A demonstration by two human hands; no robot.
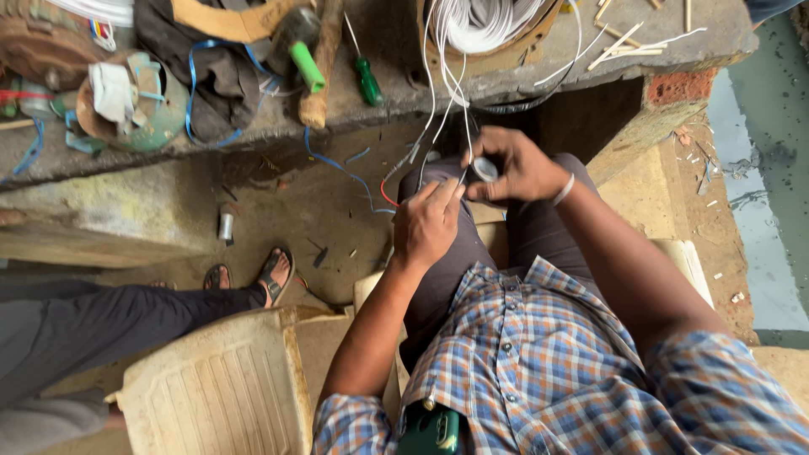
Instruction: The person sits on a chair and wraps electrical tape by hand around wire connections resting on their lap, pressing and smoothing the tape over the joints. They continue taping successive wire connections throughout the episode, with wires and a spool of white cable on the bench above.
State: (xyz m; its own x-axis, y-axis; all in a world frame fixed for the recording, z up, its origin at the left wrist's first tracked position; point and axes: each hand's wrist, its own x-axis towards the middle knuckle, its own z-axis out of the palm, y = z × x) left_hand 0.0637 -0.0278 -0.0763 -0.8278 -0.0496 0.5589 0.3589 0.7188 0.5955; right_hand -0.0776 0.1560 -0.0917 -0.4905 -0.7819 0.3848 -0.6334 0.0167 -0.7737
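Left hand is pinching the white wires over the lap; right hand, at 2 o'clock, is gripping a tape roll. Best keeping wraps taut, overlapping.

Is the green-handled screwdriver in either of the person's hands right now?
No, the green-handled screwdriver lies on the ledge, apart from both hands.

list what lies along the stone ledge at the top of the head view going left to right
Grey-green round part with rags → dark cloth with tan strap → green-handled hammer → wooden handle → green screwdriver → coil of white wire → white wire offcuts.
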